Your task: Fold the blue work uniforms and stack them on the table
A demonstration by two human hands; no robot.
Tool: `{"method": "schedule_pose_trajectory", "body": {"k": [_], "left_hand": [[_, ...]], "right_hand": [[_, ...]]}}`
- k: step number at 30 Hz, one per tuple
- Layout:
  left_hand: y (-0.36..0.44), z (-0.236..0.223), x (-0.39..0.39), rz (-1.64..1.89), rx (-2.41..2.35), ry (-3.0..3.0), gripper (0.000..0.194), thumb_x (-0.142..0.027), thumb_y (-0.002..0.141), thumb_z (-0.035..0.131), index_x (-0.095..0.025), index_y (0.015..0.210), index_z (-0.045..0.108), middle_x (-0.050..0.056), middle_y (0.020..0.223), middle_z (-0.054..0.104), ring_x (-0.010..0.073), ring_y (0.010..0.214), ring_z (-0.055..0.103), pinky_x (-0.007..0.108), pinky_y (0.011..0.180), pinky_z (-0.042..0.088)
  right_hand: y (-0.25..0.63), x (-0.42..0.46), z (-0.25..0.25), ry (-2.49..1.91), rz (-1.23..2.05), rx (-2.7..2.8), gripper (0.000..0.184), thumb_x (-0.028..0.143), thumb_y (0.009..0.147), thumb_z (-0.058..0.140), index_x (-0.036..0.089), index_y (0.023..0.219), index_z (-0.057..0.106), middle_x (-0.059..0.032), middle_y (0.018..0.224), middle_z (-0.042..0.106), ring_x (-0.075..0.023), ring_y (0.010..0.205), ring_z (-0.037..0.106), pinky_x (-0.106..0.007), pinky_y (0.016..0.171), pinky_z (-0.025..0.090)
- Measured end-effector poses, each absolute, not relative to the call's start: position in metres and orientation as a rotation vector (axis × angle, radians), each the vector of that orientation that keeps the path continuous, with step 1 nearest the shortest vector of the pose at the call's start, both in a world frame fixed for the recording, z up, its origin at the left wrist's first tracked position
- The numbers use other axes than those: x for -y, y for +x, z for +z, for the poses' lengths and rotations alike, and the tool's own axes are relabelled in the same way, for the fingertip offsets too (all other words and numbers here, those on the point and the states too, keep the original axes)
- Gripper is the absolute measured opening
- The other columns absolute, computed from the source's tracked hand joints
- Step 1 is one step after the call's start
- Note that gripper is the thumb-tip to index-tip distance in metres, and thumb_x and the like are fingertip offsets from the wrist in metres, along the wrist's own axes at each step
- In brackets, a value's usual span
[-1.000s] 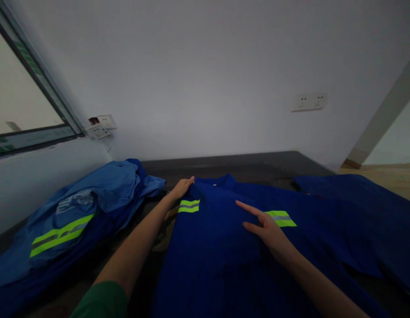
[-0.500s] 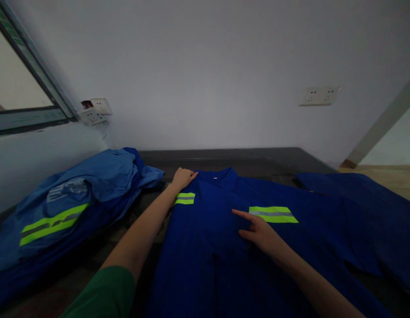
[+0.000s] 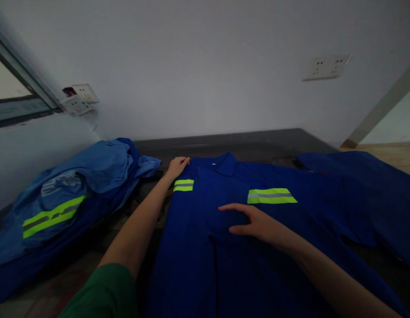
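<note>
The left hand (image 3: 178, 167) is gripping the shoulder of the dark blue collared jacket (image 3: 198, 221); the right hand (image 3: 249, 221) is hovering over its chest, thumb and forefinger parted

Both hands (image 3: 252, 221) at a blue jacket (image 3: 198, 221) with yellow-green reflective strips (image 3: 272, 195).

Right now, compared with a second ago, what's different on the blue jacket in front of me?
Your right hand has moved left and toward you across the blue jacket, baring more of the right-hand reflective strip. The collar looks more spread out. No new hold is evident. Your left hand is still at the jacket's left shoulder, and the light blue garment hasn't visibly shifted.
</note>
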State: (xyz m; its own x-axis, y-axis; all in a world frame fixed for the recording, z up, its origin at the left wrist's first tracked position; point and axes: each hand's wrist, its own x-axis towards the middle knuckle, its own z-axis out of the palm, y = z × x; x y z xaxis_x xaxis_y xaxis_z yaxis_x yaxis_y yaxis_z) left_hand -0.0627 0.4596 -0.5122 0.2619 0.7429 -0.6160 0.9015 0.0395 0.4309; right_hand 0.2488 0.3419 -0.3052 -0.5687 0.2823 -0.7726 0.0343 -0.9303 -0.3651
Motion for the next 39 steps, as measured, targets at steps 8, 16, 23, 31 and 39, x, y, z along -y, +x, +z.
{"method": "schedule_pose_trajectory", "body": {"k": [8, 16, 23, 31, 39], "left_hand": [[-0.042, -0.517, -0.461, -0.233, -1.324, 1.804, 0.044, -0.044, 0.092, 0.041, -0.018, 0.057, 0.048, -0.001, 0.058, 0.05, 0.014, 0.059, 0.045, 0.026, 0.06, 0.031], [-0.03, -0.512, -0.452, -0.577, -1.366, 2.09, 0.044, -0.046, 0.095, 0.035, -0.017, 0.076, 0.062, 0.011, 0.088, 0.065, 0.0243, 0.09, 0.057, 0.033, 0.079, 0.038], [-0.013, -0.467, -0.46, -0.439, -1.641, 2.088, 0.026, -0.034, 0.094, 0.042, -0.018, 0.106, 0.06, 0.015, 0.117, 0.058, 0.0308, 0.117, 0.047, 0.047, 0.101, 0.028], [-0.016, -0.431, -0.41, -0.805, -1.528, 1.719, 0.061, -0.045, 0.089, 0.046, -0.007, 0.137, 0.042, 0.024, 0.147, 0.036, 0.0358, 0.139, 0.03, 0.045, 0.11, 0.027], [-0.002, -0.432, -0.402, -0.915, -1.535, 1.653, 0.067, -0.051, 0.095, 0.025, -0.01, 0.148, 0.027, 0.02, 0.155, 0.018, 0.0319, 0.144, 0.017, 0.049, 0.114, 0.021]], "right_hand": [[0.248, -0.34, -0.296, -1.574, 2.724, 0.439, 0.042, 0.011, 0.074, 0.063, 0.02, 0.114, 0.065, -0.0027, 0.097, 0.065, -0.0086, 0.064, 0.06, -0.021, 0.058, 0.052], [0.247, -0.332, -0.288, -1.669, 2.757, 0.644, 0.045, 0.005, 0.079, 0.056, 0.018, 0.122, 0.058, -0.0022, 0.087, 0.064, -0.0041, 0.046, 0.056, -0.017, 0.045, 0.049], [0.248, -0.337, -0.279, -1.702, 2.834, 0.793, 0.048, 0.004, 0.081, 0.052, 0.017, 0.127, 0.051, 0.0055, 0.053, 0.056, -0.0079, 0.04, 0.054, -0.016, 0.038, 0.044], [0.25, -0.33, -0.279, -1.555, 2.851, 0.833, 0.052, 0.001, 0.081, 0.046, 0.015, 0.131, 0.048, 0.0072, 0.045, 0.052, -0.0084, 0.039, 0.053, -0.015, 0.038, 0.042], [0.257, -0.332, -0.274, -1.476, 2.836, 0.921, 0.052, 0.002, 0.08, 0.048, 0.013, 0.13, 0.049, 0.009, 0.042, 0.049, -0.0078, 0.037, 0.052, -0.013, 0.037, 0.038]]}}
